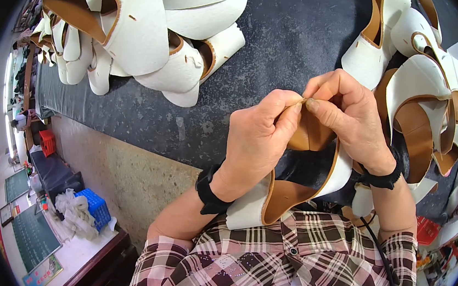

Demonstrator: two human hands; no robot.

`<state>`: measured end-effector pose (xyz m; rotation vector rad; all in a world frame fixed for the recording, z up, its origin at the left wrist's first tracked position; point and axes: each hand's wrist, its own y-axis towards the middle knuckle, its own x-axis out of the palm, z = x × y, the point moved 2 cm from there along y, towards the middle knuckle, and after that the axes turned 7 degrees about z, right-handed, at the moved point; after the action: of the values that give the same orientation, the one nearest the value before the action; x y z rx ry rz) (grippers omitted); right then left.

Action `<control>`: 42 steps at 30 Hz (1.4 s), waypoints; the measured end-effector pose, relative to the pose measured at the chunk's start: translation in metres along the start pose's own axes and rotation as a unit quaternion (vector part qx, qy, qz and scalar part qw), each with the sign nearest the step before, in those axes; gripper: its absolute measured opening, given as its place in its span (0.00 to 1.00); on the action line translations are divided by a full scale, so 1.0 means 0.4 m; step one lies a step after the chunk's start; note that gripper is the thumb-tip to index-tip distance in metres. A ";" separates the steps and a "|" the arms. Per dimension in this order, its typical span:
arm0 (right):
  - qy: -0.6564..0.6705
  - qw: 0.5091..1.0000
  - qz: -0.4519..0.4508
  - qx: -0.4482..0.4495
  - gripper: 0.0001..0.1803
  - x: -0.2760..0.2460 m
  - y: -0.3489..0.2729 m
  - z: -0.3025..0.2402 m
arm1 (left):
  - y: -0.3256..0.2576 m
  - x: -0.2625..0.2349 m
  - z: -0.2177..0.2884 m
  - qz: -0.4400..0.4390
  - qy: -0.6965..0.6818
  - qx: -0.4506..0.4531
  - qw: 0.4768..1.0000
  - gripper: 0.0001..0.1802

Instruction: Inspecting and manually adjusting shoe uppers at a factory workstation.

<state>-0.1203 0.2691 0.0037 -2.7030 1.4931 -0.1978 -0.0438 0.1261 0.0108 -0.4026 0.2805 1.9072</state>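
Observation:
My left hand [254,143] and my right hand [351,123] meet over the near edge of the dark worktable. Thumbs and forefingers pinch the brown edge of a shoe upper [294,194] between them, and the fingertips touch. The upper has a white outer face and a tan-brown lining. Its rounded brown part hangs below my fingers, and its open loop lies close to my shirt. Whether a thread or another small thing is at the pinch is too small to tell. A black band circles each wrist.
The dark worktable [234,87] has a scuffed top. White shoe uppers [141,35] are piled at the far left, and more uppers [417,97] lie at the right beside my arm. A blue crate [93,208] and a red crate [47,143] stand left of the table.

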 end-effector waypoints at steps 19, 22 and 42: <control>-0.193 0.977 0.089 -0.026 0.10 -0.002 0.006 0.012 | 0.044 -0.003 -0.028 -0.075 -0.007 -0.053 0.996 0.06; -0.039 0.997 0.050 0.052 0.09 -0.005 0.013 0.018 | 0.050 -0.007 -0.013 -0.070 0.025 -0.009 0.997 0.06; -0.184 0.981 -0.016 0.055 0.11 0.008 0.018 0.005 | 0.055 -0.011 -0.021 -0.161 0.011 -0.055 0.985 0.03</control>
<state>-0.1242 0.2626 0.0011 -2.5012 1.2897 0.2030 -0.0617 0.1112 0.0048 -0.5104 0.1149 1.6046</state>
